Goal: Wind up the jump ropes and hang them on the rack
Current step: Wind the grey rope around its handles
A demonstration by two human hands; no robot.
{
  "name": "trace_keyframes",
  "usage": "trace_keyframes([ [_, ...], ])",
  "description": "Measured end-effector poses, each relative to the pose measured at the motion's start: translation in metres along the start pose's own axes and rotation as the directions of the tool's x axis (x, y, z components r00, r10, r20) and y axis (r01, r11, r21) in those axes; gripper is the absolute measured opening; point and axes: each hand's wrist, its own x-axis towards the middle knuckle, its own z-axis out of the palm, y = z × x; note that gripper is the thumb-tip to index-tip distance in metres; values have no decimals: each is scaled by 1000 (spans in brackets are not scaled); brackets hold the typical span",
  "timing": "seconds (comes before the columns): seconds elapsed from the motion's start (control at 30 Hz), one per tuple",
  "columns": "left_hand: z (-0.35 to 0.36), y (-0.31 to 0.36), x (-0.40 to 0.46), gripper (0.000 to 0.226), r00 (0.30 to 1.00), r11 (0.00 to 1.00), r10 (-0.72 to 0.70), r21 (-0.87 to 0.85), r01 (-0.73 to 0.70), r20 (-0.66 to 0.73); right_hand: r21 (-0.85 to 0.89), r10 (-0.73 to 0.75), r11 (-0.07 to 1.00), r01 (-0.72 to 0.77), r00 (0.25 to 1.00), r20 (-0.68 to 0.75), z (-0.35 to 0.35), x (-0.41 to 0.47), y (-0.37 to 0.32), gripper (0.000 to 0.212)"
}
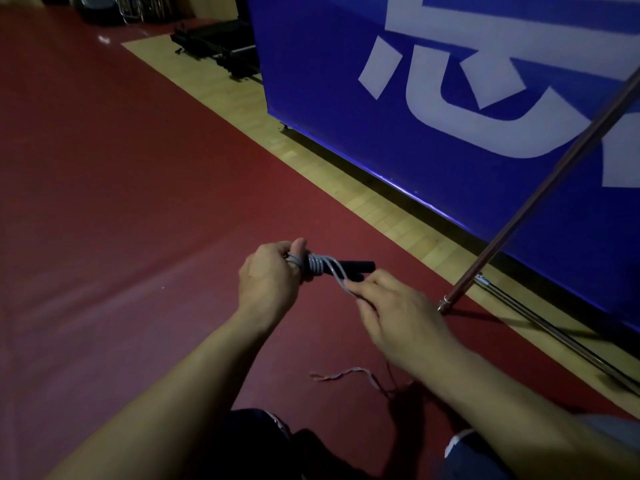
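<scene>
My left hand (268,278) grips the black jump rope handles (356,265), which point to the right. Several turns of grey rope (317,264) are wound round the handles just past my left thumb. My right hand (398,317) pinches the free rope (341,277) a little below and right of the coils. A loose stretch of rope (343,374) lies on the red floor below my right wrist. The rack's brown slanted pole (540,199) rises at the right.
A large blue banner with white lettering (450,98) stands along the right. A metal rod (554,327) lies at its foot on the wooden floor strip (311,157). Dark equipment (218,43) sits at the far top. My knees are at the bottom edge.
</scene>
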Motion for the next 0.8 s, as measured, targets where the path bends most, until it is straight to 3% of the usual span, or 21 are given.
trace_keyframes([
  [0.07,2,0,-2,40,1000,987,-12,-159,12,-1,87,107,991,-106,994,-17,9,0,-1,14],
  [0.13,4,6,-7,35,1000,942,-29,-335,25,-7,343,301,886,-314,949,92,16,3,-5,8],
  [0.17,4,10,-10,33,1000,921,-22,-389,15,-12,504,378,749,-431,902,209,18,4,-10,9],
  [0.23,6,16,-15,32,1000,885,-14,-465,7,-12,718,392,370,-590,799,455,19,7,-19,12],
  [0.27,8,17,-18,33,999,857,-38,-515,33,-1,761,359,207,-614,772,525,18,9,-22,17],
  [0.33,9,20,-19,37,987,752,-152,-642,151,55,813,313,-5,-582,772,554,16,14,-25,21],
  [0.43,7,27,-15,38,918,485,-353,-804,344,179,898,367,-106,-427,822,435,18,20,-25,26],
  [0.5,6,30,-12,36,886,389,-411,-838,383,214,934,429,-76,-348,834,346,18,22,-23,36],
  [0.53,6,32,-12,36,885,380,-415,-844,379,210,941,444,-9,-338,842,307,18,22,-22,40],
  [0.57,5,32,-11,36,890,383,-411,-848,366,198,930,446,136,-342,859,251,16,21,-21,39],
  [0.6,4,33,-10,36,896,395,-404,-849,352,184,874,427,347,-339,887,175,16,20,-20,32],
  [0.67,2,35,-9,36,911,432,-375,-837,337,173,626,317,731,-272,948,41,13,19,-12,17],
  [0.73,0,37,-11,36,929,481,-313,-812,332,194,433,231,875,-216,973,17,10,21,-6,16],
  [0.8,-1,40,-15,38,946,522,-226,-791,319,233,299,238,926,-229,971,9,8,24,1,18],
])
